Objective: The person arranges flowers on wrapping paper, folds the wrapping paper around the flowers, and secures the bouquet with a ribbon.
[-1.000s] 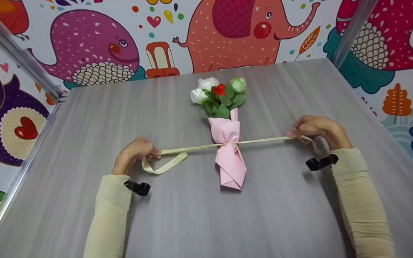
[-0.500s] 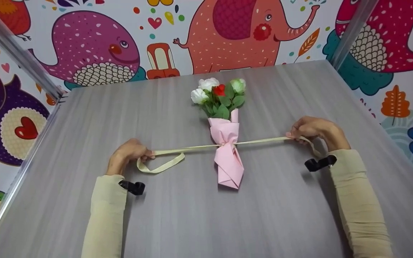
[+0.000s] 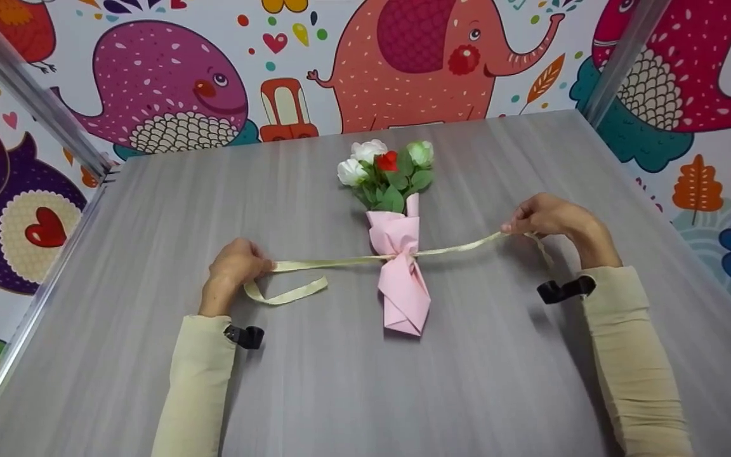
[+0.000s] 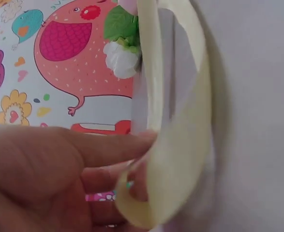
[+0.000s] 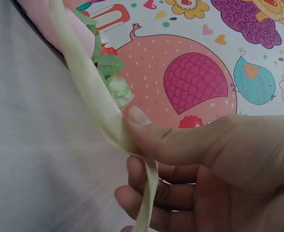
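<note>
A bouquet of white, red and pale green flowers (image 3: 388, 168) lies on the table, wrapped in pink paper (image 3: 403, 292). A cream ribbon (image 3: 327, 262) is drawn round the paper's narrow waist. To the left, my left hand (image 3: 237, 270) pinches one length of it between thumb and finger, and the loose end curls back over the table. On the far right, my right hand (image 3: 549, 219) pinches the other length, which sags slightly; its tail hangs below the fingers. In the right wrist view the ribbon (image 5: 91, 89) passes between thumb and index finger.
The grey wood-grain table (image 3: 315, 381) reaches back to a wall with printed cartoon animals (image 3: 416, 76). Metal posts (image 3: 632, 57) stand at the back corners. A black wrist mount (image 3: 565, 290) sits on each sleeve.
The right hand has risen slightly and its side of the ribbon has gone from taut to slack. My left hand moved left, then back slightly right. Both still pinch the ribbon.
</note>
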Demonstrator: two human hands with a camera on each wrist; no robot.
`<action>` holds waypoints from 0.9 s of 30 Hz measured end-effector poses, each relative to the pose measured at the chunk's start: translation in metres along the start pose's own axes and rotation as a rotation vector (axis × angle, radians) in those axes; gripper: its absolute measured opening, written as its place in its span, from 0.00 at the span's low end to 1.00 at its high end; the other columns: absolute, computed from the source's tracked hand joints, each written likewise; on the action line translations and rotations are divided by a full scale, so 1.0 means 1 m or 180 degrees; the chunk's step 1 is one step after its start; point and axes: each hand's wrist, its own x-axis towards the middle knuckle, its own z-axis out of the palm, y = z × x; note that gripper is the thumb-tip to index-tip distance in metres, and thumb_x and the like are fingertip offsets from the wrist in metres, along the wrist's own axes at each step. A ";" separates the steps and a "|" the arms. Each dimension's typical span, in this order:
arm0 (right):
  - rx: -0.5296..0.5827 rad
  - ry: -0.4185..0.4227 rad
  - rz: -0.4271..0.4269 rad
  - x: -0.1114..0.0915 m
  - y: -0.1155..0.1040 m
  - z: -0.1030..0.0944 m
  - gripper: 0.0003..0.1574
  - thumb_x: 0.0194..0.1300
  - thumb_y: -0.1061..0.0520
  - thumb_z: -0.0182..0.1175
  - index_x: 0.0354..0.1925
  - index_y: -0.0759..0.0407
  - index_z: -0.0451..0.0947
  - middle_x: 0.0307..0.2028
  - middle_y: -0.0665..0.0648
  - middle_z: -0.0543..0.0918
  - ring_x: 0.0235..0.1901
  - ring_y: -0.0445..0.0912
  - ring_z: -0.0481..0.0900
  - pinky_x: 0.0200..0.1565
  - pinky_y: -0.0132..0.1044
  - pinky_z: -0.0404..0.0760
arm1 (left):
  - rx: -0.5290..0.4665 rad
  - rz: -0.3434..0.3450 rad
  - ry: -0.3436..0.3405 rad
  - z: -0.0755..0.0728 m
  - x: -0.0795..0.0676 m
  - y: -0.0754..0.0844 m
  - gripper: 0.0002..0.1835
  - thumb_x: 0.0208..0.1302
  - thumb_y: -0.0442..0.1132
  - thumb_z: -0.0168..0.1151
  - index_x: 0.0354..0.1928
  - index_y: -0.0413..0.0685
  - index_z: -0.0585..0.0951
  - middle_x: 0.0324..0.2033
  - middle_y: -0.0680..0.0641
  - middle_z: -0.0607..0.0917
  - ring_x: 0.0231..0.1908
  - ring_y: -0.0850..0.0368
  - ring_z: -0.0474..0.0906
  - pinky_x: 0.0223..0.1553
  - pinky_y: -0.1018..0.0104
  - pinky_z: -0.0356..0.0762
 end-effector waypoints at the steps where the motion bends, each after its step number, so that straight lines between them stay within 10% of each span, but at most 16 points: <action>1: -0.0002 0.0030 0.0012 -0.001 -0.002 0.000 0.29 0.66 0.38 0.64 0.47 0.63 0.80 0.36 0.55 0.79 0.43 0.49 0.71 0.46 0.41 0.74 | 0.0009 -0.0012 0.0063 0.000 -0.001 0.003 0.12 0.63 0.39 0.66 0.41 0.35 0.84 0.36 0.40 0.86 0.37 0.48 0.79 0.46 0.53 0.71; 10: -0.0116 0.0170 -0.0079 -0.004 -0.018 0.010 0.31 0.66 0.39 0.64 0.55 0.61 0.80 0.49 0.62 0.81 0.52 0.55 0.71 0.54 0.50 0.74 | 0.0035 0.0350 0.0014 0.012 -0.015 0.045 0.18 0.69 0.39 0.62 0.58 0.41 0.82 0.58 0.34 0.82 0.59 0.38 0.78 0.64 0.41 0.66; 16: -0.0286 0.0043 -0.0609 -0.001 -0.036 0.027 0.28 0.67 0.49 0.66 0.58 0.63 0.79 0.60 0.67 0.79 0.63 0.63 0.72 0.64 0.61 0.72 | -0.0014 0.0721 -0.0162 0.027 -0.021 0.075 0.16 0.67 0.39 0.64 0.55 0.43 0.85 0.57 0.36 0.83 0.58 0.41 0.79 0.58 0.49 0.76; 27: -0.0585 0.0086 -0.1195 0.008 -0.040 0.044 0.17 0.64 0.59 0.67 0.51 0.61 0.85 0.50 0.62 0.87 0.54 0.59 0.80 0.55 0.54 0.78 | -0.0129 0.0986 -0.0005 0.044 -0.022 0.101 0.13 0.62 0.35 0.69 0.48 0.42 0.88 0.51 0.37 0.86 0.55 0.42 0.80 0.55 0.51 0.78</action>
